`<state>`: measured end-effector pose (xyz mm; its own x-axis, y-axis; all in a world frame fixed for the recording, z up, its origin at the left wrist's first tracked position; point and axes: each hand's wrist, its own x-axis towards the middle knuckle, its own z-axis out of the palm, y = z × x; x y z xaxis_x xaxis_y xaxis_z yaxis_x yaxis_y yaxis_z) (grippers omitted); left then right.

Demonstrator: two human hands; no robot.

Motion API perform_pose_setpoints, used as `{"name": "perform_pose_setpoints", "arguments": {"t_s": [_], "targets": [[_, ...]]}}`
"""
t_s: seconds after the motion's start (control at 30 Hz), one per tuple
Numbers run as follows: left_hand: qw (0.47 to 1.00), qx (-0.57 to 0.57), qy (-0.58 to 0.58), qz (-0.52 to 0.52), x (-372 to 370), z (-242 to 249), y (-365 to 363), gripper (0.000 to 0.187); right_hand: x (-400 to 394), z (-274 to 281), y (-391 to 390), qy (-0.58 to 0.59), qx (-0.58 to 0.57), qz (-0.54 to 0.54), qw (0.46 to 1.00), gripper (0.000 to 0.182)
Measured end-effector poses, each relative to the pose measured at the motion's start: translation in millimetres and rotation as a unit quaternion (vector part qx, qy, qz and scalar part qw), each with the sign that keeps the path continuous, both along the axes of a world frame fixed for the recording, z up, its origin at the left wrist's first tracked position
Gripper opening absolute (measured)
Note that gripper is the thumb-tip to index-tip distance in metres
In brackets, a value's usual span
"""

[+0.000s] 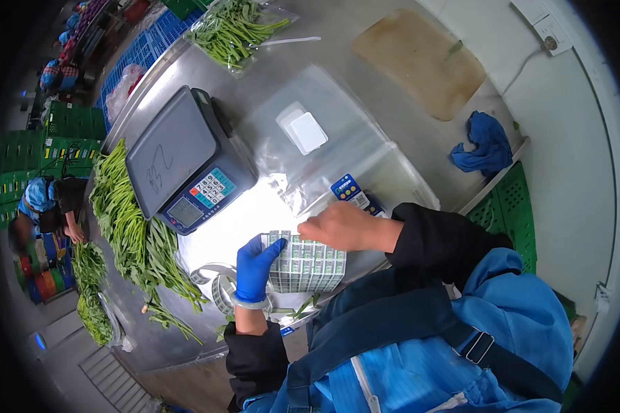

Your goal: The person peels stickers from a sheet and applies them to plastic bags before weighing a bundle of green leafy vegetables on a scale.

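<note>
My left hand (257, 270), in a blue glove, grips a sheet of small printed labels (307, 267) by its left side, thumb on top. My bare right hand (337, 226) is closed in a pinch at the sheet's upper edge; whatever is between its fingertips is too small to make out. Just beyond the right hand lie blue printed cards (348, 190) with a code on them. A roll of label strip (222, 292) rests beside my left wrist. Clear plastic bags (324, 117) are spread on the metal table, with white trays (306, 132) on them.
A grey digital scale (179, 155) stands left of the bags. Leafy green stems (127, 213) are heaped along its far side. A bagged bunch of greens (234, 31), a brown board (420, 62) and a blue cloth (486, 144) lie farther off. Another person (45, 199) works at left.
</note>
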<state>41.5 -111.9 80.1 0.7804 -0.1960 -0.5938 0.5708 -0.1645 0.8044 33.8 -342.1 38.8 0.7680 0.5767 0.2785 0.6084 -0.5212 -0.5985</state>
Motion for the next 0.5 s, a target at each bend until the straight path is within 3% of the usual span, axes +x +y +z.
{"name": "perform_pose_setpoints", "arguments": {"t_s": [0.1,0.13,0.2,0.23,0.27,0.3,0.37,0.43,0.5], "targets": [[0.999,0.022,0.023,-0.010,1,-16,6,0.017,-14,-3,5,-0.119,-0.056,0.013,0.991,0.014],[0.999,0.039,0.020,-0.020,2,-29,13,0.018,-19,-4,6,-0.110,-0.028,-0.003,0.994,0.013],[0.997,0.074,0.013,-0.034,7,-58,37,0.021,-24,-14,4,0.095,0.132,-0.133,0.978,0.014],[0.995,0.089,0.010,-0.055,11,-63,45,0.020,-26,-19,3,0.196,0.209,-0.195,0.938,0.015],[0.991,0.102,0.001,-0.086,14,-87,67,0.024,-18,-29,-7,0.218,0.303,-0.220,0.901,0.017],[0.986,0.115,-0.007,-0.117,12,-110,84,0.029,-10,-22,-26,0.330,0.228,-0.254,0.880,0.018],[0.921,0.317,-0.170,-0.150,2,-122,86,0.037,-4,-48,-51,0.385,0.272,-0.293,0.832,0.017],[0.798,0.470,-0.340,-0.164,3,-103,61,0.048,-1,-62,-67,0.435,0.280,-0.319,0.794,0.021],[0.775,0.425,-0.457,-0.098,6,-98,34,0.043,1,-83,-66,0.419,0.282,-0.327,0.799,0.022]]}}
